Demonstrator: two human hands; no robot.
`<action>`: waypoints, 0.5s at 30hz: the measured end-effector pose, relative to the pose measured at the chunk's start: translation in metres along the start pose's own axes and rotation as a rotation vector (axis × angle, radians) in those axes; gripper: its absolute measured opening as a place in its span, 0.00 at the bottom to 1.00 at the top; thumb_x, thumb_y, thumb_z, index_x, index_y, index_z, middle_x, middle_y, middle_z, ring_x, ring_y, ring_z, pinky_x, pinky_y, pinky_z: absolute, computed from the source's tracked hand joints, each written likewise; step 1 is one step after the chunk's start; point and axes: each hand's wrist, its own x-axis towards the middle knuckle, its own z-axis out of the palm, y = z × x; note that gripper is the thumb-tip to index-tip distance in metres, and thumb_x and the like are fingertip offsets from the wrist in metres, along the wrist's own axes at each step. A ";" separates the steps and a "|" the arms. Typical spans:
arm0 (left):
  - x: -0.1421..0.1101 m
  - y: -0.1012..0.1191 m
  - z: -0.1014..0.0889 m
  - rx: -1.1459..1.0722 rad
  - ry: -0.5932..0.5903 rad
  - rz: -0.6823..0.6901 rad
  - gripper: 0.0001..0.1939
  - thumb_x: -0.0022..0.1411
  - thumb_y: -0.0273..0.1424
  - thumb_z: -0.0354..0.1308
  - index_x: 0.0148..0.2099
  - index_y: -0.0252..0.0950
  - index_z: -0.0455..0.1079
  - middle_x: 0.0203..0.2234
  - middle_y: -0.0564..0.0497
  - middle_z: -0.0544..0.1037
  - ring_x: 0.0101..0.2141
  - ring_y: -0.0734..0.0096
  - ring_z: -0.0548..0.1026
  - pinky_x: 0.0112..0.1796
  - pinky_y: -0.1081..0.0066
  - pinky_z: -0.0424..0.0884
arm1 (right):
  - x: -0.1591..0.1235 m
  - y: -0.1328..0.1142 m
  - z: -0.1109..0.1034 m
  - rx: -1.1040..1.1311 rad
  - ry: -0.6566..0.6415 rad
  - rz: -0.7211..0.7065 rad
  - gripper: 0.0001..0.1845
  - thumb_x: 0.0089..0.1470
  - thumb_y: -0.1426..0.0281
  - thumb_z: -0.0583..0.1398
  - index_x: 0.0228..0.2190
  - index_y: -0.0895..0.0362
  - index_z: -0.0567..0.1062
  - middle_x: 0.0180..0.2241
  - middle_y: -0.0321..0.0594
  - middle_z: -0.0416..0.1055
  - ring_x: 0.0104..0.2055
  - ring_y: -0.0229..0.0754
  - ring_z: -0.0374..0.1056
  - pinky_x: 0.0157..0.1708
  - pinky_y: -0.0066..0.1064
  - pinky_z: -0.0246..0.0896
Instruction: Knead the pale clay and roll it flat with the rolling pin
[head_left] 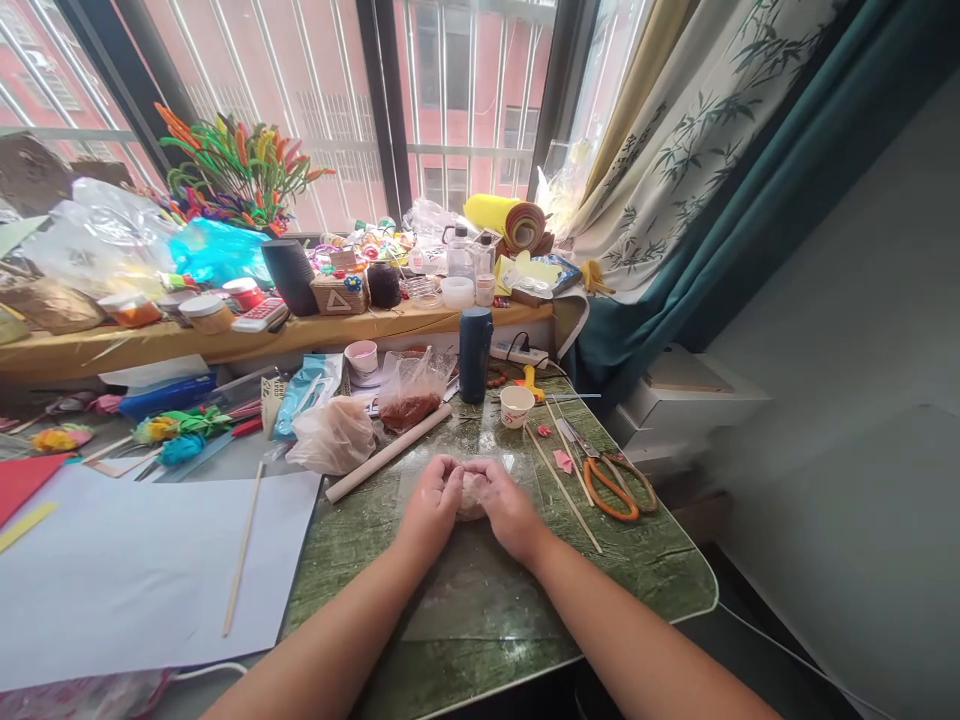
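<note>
Head view shows a green, wood-patterned desk (660,570), with the left hand (433,500) and right hand (510,505) together over its middle. The step seems to be pressing and rounding by palm: both hands grip a pale, rounded lump of dough-like material (471,498), fingers curled over it from either side. A further squeeze or turn would likely call for even pressure from both palms.

Of the edges, the desk's rounded corner lies well right of the right hand, and the near rim passes under that forearm (630,620). A broad white paper sheet (135,570) lies left of the hands; a thin, clear, flat sheet (480,600) spreads beneath them, and its stretch nearer the person offers the most open room. Beyond the left hand, a long, pale, cylindrical rolling stick (390,455) limits reach. Orange-handled metal scissors (611,490) lie right of the right hand; a dark blue upright cylinder (475,355) and a small white paper cup (517,407) stand beyond both hands
</note>
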 end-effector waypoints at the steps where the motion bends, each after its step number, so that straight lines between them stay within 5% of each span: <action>1: 0.000 0.001 -0.004 0.007 -0.022 0.009 0.14 0.71 0.42 0.47 0.42 0.39 0.69 0.33 0.50 0.77 0.36 0.61 0.75 0.40 0.63 0.72 | 0.002 0.002 -0.002 0.091 0.035 0.039 0.21 0.63 0.49 0.58 0.47 0.50 0.75 0.47 0.43 0.75 0.52 0.51 0.70 0.57 0.48 0.64; 3: 0.002 0.006 -0.013 0.022 -0.085 0.048 0.14 0.67 0.43 0.55 0.46 0.40 0.72 0.40 0.48 0.80 0.42 0.58 0.77 0.46 0.60 0.72 | 0.006 0.006 -0.005 0.200 0.116 0.067 0.24 0.65 0.46 0.53 0.48 0.51 0.73 0.46 0.44 0.75 0.51 0.50 0.72 0.56 0.48 0.66; 5: 0.006 0.011 -0.022 0.065 -0.180 0.127 0.28 0.50 0.41 0.72 0.54 0.43 0.74 0.50 0.47 0.79 0.52 0.50 0.75 0.55 0.56 0.68 | 0.010 0.010 -0.006 0.257 0.167 0.067 0.25 0.65 0.46 0.51 0.47 0.51 0.72 0.45 0.45 0.76 0.51 0.50 0.73 0.56 0.49 0.67; 7: 0.011 0.014 -0.028 0.188 -0.327 0.250 0.35 0.43 0.37 0.76 0.56 0.47 0.75 0.52 0.47 0.79 0.54 0.47 0.74 0.58 0.55 0.66 | 0.012 0.012 -0.007 0.309 0.185 0.073 0.23 0.63 0.47 0.54 0.44 0.52 0.72 0.43 0.45 0.77 0.50 0.50 0.74 0.56 0.49 0.68; 9: 0.015 0.014 -0.030 0.162 -0.368 0.219 0.31 0.43 0.37 0.76 0.53 0.48 0.78 0.47 0.48 0.81 0.50 0.49 0.77 0.55 0.56 0.69 | 0.013 0.010 -0.008 0.348 0.188 0.075 0.22 0.61 0.48 0.56 0.43 0.53 0.73 0.43 0.46 0.77 0.51 0.51 0.74 0.57 0.49 0.67; 12: 0.017 0.009 -0.026 -0.048 -0.276 0.030 0.29 0.44 0.42 0.75 0.51 0.44 0.78 0.44 0.48 0.82 0.46 0.51 0.79 0.50 0.57 0.74 | 0.011 0.004 -0.009 0.388 0.172 0.069 0.23 0.61 0.48 0.56 0.44 0.53 0.73 0.45 0.47 0.78 0.52 0.51 0.74 0.57 0.49 0.68; 15: 0.012 0.003 -0.022 -0.231 -0.216 -0.104 0.31 0.60 0.51 0.64 0.58 0.38 0.72 0.47 0.42 0.82 0.44 0.53 0.81 0.44 0.57 0.78 | 0.009 -0.001 -0.009 0.405 0.127 0.069 0.25 0.61 0.47 0.56 0.47 0.55 0.74 0.47 0.49 0.78 0.51 0.51 0.75 0.55 0.48 0.70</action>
